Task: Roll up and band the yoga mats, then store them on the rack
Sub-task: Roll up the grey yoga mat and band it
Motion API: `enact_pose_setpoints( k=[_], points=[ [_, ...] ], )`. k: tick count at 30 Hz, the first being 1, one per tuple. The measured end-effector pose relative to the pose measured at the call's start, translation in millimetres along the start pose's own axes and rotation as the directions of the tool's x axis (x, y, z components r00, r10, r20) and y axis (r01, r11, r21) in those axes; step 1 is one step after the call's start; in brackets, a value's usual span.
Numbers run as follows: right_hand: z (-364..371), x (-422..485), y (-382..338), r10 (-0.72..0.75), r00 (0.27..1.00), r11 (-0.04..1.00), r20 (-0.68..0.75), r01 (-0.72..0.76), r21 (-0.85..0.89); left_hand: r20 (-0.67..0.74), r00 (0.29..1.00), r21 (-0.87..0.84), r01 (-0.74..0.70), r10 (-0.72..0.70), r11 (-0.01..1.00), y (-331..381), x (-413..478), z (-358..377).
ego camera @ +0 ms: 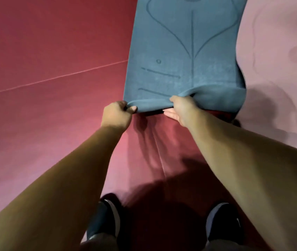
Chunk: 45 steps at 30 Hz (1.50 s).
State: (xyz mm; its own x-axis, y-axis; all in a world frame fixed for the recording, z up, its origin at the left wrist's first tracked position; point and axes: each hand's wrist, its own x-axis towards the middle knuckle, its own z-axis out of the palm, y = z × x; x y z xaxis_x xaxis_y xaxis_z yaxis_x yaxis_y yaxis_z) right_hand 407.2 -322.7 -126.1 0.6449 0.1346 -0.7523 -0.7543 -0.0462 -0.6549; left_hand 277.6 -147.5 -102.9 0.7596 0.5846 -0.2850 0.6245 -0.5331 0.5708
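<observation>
Our left hand (pixel 117 113) is clamped on the near left corner of the blue yoga mat (pixel 185 51), fingers curled over the top of the edge and the thumb tucked beneath, while our right hand (pixel 182 109) pinches the same near edge closer to its middle, fingers over the raised fold and the palm half open underneath. The mat lies straight ahead of both hands, its long axis running directly away from us toward the top of the view, so the short edge we hold sits square across our reach. That edge is lifted a little off the red floor (pixel 44 87), and the right near corner, which neither hand holds, droops and curls. Both hands are on the mat; the left marks the corner, the right sits inboard, leaving the right side unsupported. We judge that the roll has yet to begin, and that it must travel forward along the long axis, away from our shoes (pixel 223 221). A pale pink mat (pixel 274 60) lies just beside the blue one on the right, still flat. No band or rack is in view.
</observation>
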Motion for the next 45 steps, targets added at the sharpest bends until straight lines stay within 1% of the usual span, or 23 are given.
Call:
enact_pose_setpoints(
  k=[3, 7, 10, 14, 15, 16, 17, 18, 19, 20, 21, 23, 27, 29, 30, 31, 32, 34, 37, 39, 42, 43, 45],
  points=[
    [38, -25, 27, 0.017, 0.999, 0.998, 0.036, -0.014, -0.056, -0.036, 0.996, 0.005, 0.082, -0.082, 0.997, -40, -30, -29],
    [76, -78, 63, 0.043, 0.988, 0.980, 0.147, -0.013, -0.199, -0.083, 0.974, 0.015, 0.211, -0.209, 0.977, -93, -83, -68],
    [92, -131, 87, 0.103, 0.968, 0.938, 0.228, -0.019, -0.346, -0.093, 0.949, 0.036, 0.305, -0.300, 0.952, -121, -136, -94],
    [87, -199, 106, 0.183, 0.926, 0.859, 0.330, 0.013, -0.512, -0.053, 0.918, 0.100, 0.397, -0.393, 0.912, -132, -196, -124],
    [82, -211, 105, 0.205, 0.916, 0.811, 0.346, 0.040, -0.584, -0.046, 0.909, 0.107, 0.416, -0.414, 0.903, -131, -206, -134],
    [76, -225, 101, 0.215, 0.916, 0.731, 0.340, 0.080, -0.677, -0.049, 0.904, 0.106, 0.428, -0.425, 0.898, -128, -215, -146],
    [72, -238, 94, 0.196, 0.928, 0.614, 0.316, 0.135, -0.777, -0.059, 0.905, 0.108, 0.425, -0.421, 0.898, -125, -222, -159],
    [66, -251, 85, 0.142, 0.946, 0.461, 0.292, 0.198, -0.865, -0.072, 0.906, 0.114, 0.422, -0.417, 0.899, -120, -227, -172],
    [60, -261, 76, 0.045, 0.962, 0.310, 0.268, 0.242, -0.919, -0.089, 0.907, 0.117, 0.419, -0.411, 0.900, -116, -229, -185],
    [53, -273, 67, -0.076, 0.962, 0.194, 0.262, 0.272, -0.942, -0.102, 0.904, 0.122, 0.425, -0.414, 0.897, -111, -232, -197],
    [46, -282, 59, -0.162, 0.953, 0.111, 0.255, 0.274, -0.955, -0.104, 0.901, 0.125, 0.432, -0.421, 0.893, -108, -233, -207],
    [31, -288, 49, -0.232, 0.950, 0.038, 0.207, 0.221, -0.975, -0.096, 0.900, 0.120, 0.433, -0.424, 0.893, -97, -239, -220],
    [10, -292, 49, -0.185, 0.947, -0.023, 0.261, 0.261, -0.965, -0.154, 0.901, 0.152, 0.427, -0.405, 0.891, -74, -259, -212],
    [0, -284, 55, -0.182, 0.948, -0.017, 0.262, 0.264, -0.964, -0.209, 0.879, 0.243, 0.472, -0.429, 0.847, -72, -265, -191],
    [-5, -278, 58, -0.182, 0.949, -0.016, 0.259, 0.260, -0.965, -0.221, 0.882, 0.336, 0.469, -0.416, 0.817, -72, -266, -179],
    [-11, -269, 63, -0.185, 0.949, -0.021, 0.255, 0.255, -0.967, -0.210, 0.906, 0.445, 0.424, -0.368, 0.789, -74, -265, -164],
    [-17, -262, 67, -0.183, 0.954, -0.019, 0.236, 0.236, -0.971, -0.163, 0.936, 0.536, 0.350, -0.312, 0.768, -73, -263, -149],
    [-29, -245, 74, -0.191, 0.959, -0.011, 0.207, 0.209, -0.978, -0.041, 0.975, 0.631, 0.196, -0.221, 0.750, -65, -254, -118],
    [-50, -215, 80, -0.248, 0.951, -0.007, 0.186, 0.190, -0.982, 0.122, 0.988, 0.585, 0.005, -0.093, 0.811, -40, -228, -77],
    [-66, -196, 81, -0.293, 0.934, -0.031, 0.203, 0.203, -0.979, 0.250, 0.967, 0.530, -0.099, -0.044, 0.842, -21, -206, -51],
    [-84, -174, 81, -0.319, 0.903, -0.155, 0.289, 0.251, -0.955, 0.366, 0.930, 0.493, -0.158, -0.039, 0.856, 0, -176, -12],
    [-91, -162, 82, -0.334, 0.887, -0.224, 0.320, 0.256, -0.941, 0.396, 0.917, 0.516, -0.176, -0.051, 0.839, 4, -165, 4],
    [-99, -157, 86, -0.340, 0.878, -0.379, 0.337, 0.200, -0.904, 0.419, 0.903, 0.602, -0.201, -0.092, 0.773, 2, -158, 22]
  ],
)
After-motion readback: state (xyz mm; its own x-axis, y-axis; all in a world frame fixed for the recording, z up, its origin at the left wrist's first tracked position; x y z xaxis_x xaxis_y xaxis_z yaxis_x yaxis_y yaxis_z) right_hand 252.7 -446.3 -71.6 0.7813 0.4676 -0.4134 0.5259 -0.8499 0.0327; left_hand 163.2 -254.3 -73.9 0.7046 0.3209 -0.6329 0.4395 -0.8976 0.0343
